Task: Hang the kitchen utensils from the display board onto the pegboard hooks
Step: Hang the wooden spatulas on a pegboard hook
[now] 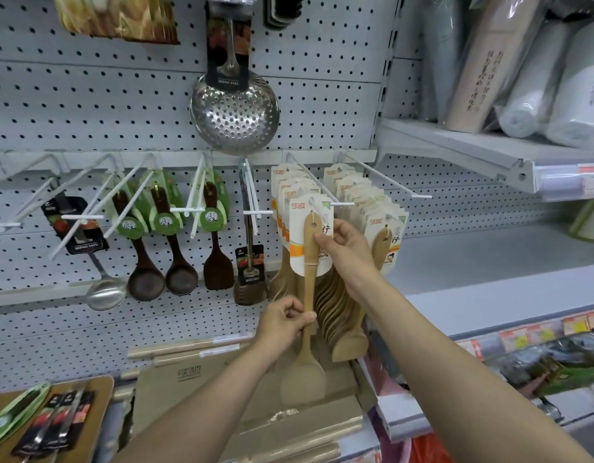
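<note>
A light wooden spatula [309, 262] on a white and orange card hangs upright in front of a white pegboard hook [317, 207], with its card's top at the hook's tip. My left hand [284, 324] grips the spatula's handle low down. My right hand [344, 247] pinches the card's right edge near the top. Behind it several more carded wooden spatulas [342, 302] hang on two hooks. The display board [88, 426] lies at the lower left, holding packaged utensils [55, 422].
The grey pegboard [88, 105] carries a steel skimmer [234, 111], dark wooden ladles [162, 262] and a steel ladle [103, 289]. Some hooks [385, 177] are bare. Cardboard boxes [195, 389] lie below. A shelf with rolled goods [536, 78] juts out at the right.
</note>
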Action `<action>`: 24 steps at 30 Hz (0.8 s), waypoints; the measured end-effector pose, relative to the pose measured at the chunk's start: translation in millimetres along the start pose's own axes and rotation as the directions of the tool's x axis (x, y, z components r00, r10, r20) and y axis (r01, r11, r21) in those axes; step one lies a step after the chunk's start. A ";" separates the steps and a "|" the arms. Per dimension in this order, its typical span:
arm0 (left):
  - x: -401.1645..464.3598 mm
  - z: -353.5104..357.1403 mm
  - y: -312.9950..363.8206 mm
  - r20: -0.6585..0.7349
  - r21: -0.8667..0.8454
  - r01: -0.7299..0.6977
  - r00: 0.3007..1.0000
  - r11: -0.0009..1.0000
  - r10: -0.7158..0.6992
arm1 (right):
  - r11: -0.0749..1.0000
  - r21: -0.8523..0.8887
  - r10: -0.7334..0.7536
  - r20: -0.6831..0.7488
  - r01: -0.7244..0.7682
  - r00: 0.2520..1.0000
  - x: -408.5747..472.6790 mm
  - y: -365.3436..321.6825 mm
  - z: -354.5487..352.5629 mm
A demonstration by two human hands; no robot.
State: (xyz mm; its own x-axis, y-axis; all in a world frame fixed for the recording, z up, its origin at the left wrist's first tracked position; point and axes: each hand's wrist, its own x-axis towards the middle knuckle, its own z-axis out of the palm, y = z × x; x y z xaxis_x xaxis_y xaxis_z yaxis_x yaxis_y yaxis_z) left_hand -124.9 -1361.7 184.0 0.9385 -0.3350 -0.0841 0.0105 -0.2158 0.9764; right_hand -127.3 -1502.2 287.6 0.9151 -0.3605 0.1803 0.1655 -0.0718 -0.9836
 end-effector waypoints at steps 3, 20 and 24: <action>10.1 -0.2 0.1 -0.007 0.023 0.011 1.000 1.000 -0.011 | 1.000 -0.026 0.006 -0.022 -0.006 1.000 8.0 1.1 2.8; -10.5 -10.2 14.9 -0.137 0.185 0.083 0.989 0.979 -0.058 | 0.957 -0.259 0.122 -0.048 -0.131 0.991 -9.3 1.4 7.2; -36.6 -47.3 22.3 -0.202 0.282 0.059 0.979 0.958 -0.001 | 0.881 -0.414 0.199 -0.113 -0.228 0.974 -34.3 -4.3 12.7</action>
State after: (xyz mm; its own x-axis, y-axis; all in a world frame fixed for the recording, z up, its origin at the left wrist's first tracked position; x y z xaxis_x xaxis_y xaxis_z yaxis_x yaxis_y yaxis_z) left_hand -142.6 -1310.8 218.3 0.9889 -0.1422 -0.0433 -0.0315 -0.4849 0.8740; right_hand -154.8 -1477.7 285.5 0.8822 -0.4704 -0.0191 -0.2148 -0.3661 -0.9055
